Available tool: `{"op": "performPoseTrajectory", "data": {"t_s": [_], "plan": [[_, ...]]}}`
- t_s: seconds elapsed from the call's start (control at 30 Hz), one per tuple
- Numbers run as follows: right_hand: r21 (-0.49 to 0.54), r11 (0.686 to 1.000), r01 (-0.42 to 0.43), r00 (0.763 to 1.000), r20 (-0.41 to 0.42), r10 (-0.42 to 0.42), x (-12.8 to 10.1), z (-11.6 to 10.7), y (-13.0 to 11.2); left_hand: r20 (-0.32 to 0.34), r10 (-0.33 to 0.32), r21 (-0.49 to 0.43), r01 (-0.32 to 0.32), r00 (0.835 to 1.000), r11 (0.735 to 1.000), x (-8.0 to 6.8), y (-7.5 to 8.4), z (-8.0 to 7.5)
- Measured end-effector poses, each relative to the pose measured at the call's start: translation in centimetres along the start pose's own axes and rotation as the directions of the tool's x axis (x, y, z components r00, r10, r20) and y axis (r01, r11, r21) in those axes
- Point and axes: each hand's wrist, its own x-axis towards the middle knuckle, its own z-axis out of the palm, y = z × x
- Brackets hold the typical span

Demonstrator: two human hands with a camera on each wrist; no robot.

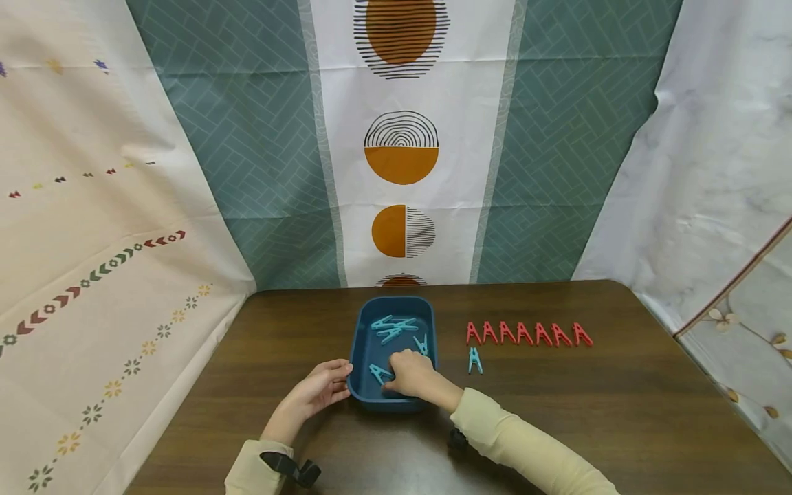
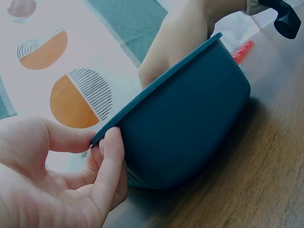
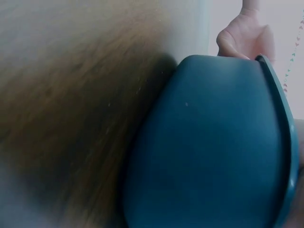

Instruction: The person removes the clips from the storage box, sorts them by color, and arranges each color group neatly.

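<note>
A dark blue plastic bin (image 1: 386, 405) stands on the table, with several light-blue clothespins (image 1: 394, 330) inside. My left hand (image 1: 324, 386) is at its left side; in the left wrist view the thumb and fingers pinch the bin's rim. My right hand (image 1: 413, 375) reaches down into the near right part of the bin, fingers curled downward. Beside its thumb lies one light-blue clothespin (image 1: 379, 373); I cannot tell whether the fingers grip one. The bin wall hides those fingertips in both wrist views.
Right of the bin, several red clothespins (image 1: 524, 334) form a row on the brown wooden table (image 1: 557, 412). A single light-blue clothespin (image 1: 475, 360) lies just below the row's left end. Patterned cloths (image 1: 266, 137) hang behind and at both sides.
</note>
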Motion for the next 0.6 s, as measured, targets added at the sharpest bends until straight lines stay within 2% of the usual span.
{"op": "performPoseTrajectory", "data": {"t_s": [0.17, 0.4, 0.6], "plan": [[-0.027, 0.998, -0.052, 0.998, -0.021, 0.052, 0.5, 0.8, -0.7, 0.006, -0.003, -0.011, 0.003, 1.000, 1.000, 0.0, 0.0, 0.1], [-0.031, 0.999, -0.043, 0.998, -0.055, 0.041, 0.5, 1.4, -1.1, 0.017, -0.001, -0.015, 0.001, 1.000, 1.000, -0.1, -0.1, 0.1], [0.015, 0.999, -0.039, 0.996, -0.085, 0.040, 0.5, 1.0, -0.7, 0.011, 0.004, -0.012, -0.004, 1.000, 1.000, -0.1, -0.1, -0.1]]}}
